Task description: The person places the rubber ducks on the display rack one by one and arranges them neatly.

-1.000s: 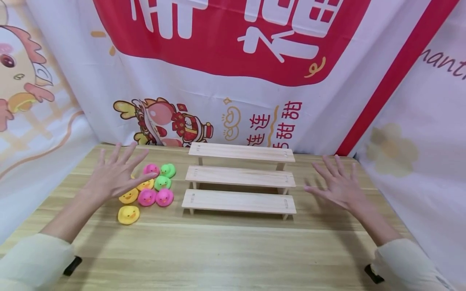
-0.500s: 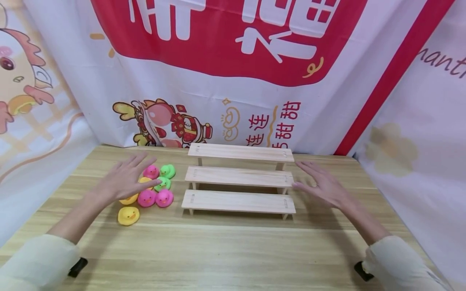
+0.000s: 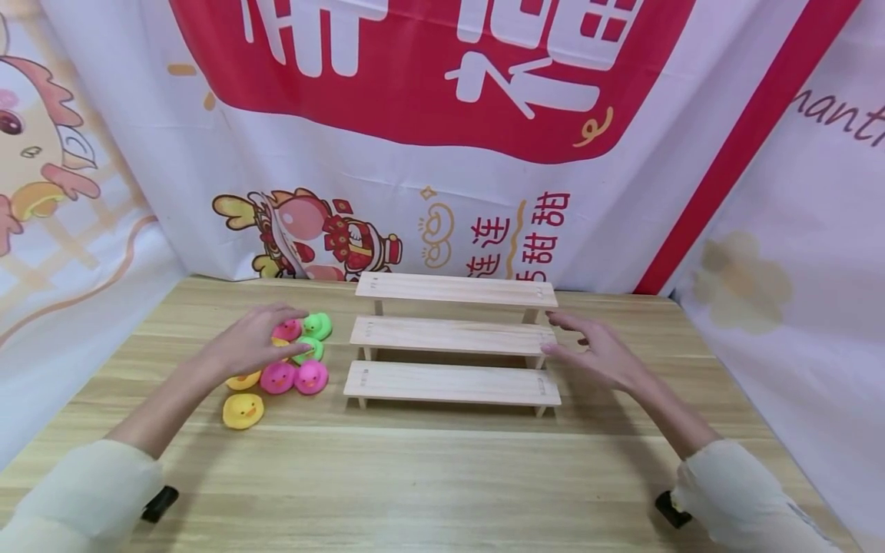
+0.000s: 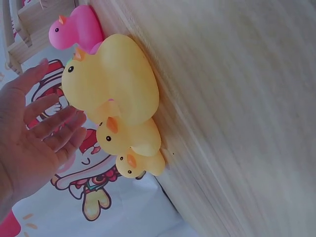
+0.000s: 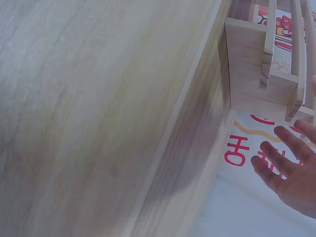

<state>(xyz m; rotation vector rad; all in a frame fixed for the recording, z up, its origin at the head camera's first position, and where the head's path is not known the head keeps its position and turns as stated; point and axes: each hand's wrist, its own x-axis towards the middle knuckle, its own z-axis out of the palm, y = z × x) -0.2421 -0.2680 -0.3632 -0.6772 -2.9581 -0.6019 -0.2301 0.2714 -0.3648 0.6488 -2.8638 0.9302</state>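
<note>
My left hand (image 3: 249, 342) hovers over a cluster of small toy ducks at the left of the table, its fingers loosely bent and holding nothing. Pink ducks (image 3: 311, 377), green ducks (image 3: 318, 326) and yellow ducks (image 3: 243, 412) make up the cluster, partly hidden by that hand. In the left wrist view, the palm is bare beside a large-looking yellow duck (image 4: 123, 79). A three-step wooden stand (image 3: 452, 382) is in the middle. Beside its right end is my right hand (image 3: 598, 357), fingers relaxed; the head view leaves contact unclear. The right wrist view shows these fingers (image 5: 266, 173) apart from the stand's side.
The wood-grain table (image 3: 415, 484) extends in front of the stand. A printed cloth (image 3: 387, 161) hangs behind it, close to the top step. More cloth walls (image 3: 795, 230) close in the left and right sides.
Both hands have moved inward, the left over the ducks and the right up to the stand's end. Their spread fingers have drawn together and bent slightly. Ducks and stand have stayed in place.
</note>
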